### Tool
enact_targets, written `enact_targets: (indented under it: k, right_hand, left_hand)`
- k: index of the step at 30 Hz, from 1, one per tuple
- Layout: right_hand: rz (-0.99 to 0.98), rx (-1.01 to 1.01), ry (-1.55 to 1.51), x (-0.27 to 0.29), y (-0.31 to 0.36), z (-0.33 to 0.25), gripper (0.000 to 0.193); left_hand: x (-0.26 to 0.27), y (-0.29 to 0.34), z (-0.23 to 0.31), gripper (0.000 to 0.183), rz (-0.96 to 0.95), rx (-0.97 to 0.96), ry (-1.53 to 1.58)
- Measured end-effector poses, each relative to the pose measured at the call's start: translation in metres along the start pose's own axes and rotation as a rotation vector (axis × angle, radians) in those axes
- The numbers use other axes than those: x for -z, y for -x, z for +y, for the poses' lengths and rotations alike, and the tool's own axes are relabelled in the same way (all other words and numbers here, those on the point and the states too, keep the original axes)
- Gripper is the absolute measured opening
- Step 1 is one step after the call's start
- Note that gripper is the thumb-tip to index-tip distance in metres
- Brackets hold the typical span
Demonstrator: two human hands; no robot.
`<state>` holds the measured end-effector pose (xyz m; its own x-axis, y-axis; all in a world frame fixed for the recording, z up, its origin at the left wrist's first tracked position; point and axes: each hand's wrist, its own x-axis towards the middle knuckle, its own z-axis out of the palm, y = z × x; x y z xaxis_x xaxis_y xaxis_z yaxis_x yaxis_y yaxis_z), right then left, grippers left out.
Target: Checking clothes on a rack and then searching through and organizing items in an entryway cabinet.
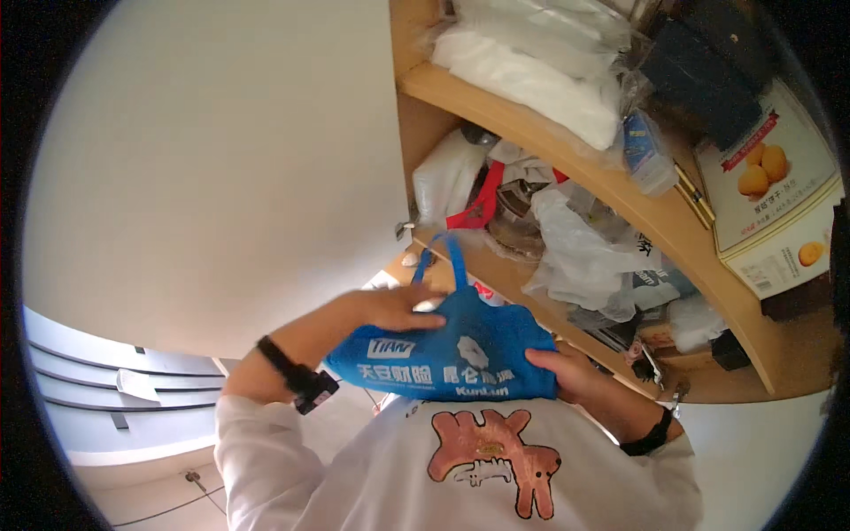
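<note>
A blue fabric tote bag with white printing is held in front of my chest, lying sideways and partly creased. My right hand grips its right end, with the thumb on the near face and the other fingers hidden behind. Across the bag's upper left edge rests my left hand, its fingers stretched out flat against the fabric, beside the base of the handles. The blue handle loop stands up from the top toward the cupboard.
An open wooden cupboard with a curved-looking shelf stands ahead and right, holding plastic bags, a red strap and white packages. A biscuit box sits on the right. A large pale door panel fills the left.
</note>
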<state>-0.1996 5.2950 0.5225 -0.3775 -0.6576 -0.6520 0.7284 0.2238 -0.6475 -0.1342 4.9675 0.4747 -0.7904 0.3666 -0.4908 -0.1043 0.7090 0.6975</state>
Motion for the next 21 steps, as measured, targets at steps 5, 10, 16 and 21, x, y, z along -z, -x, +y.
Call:
enact_targets:
  k: [5, 10, 16, 21]
  right_hand:
    - [0.005, 0.154, 0.448, 0.048, 0.026, -0.002, 0.049]
    - [0.25, 0.446, 0.72, 0.057, 0.034, -0.002, 0.065]
    - [-0.336, 0.422, 0.79, 0.046, -0.022, 0.006, 0.068]
    - [-0.131, 0.141, 0.774, 0.029, -0.057, -0.016, 0.056]
  left_hand:
    - [-0.051, -0.024, -0.007, 0.074, -0.322, 0.153, 0.618]
    - [-0.075, -0.02, -0.045, 0.073, -0.225, 0.131, 0.623]
    - [-0.096, -0.02, -0.056, 0.059, -0.175, 0.147, 1.049]
    - [-0.092, 0.001, -0.046, 0.053, -0.087, 0.214, 1.201]
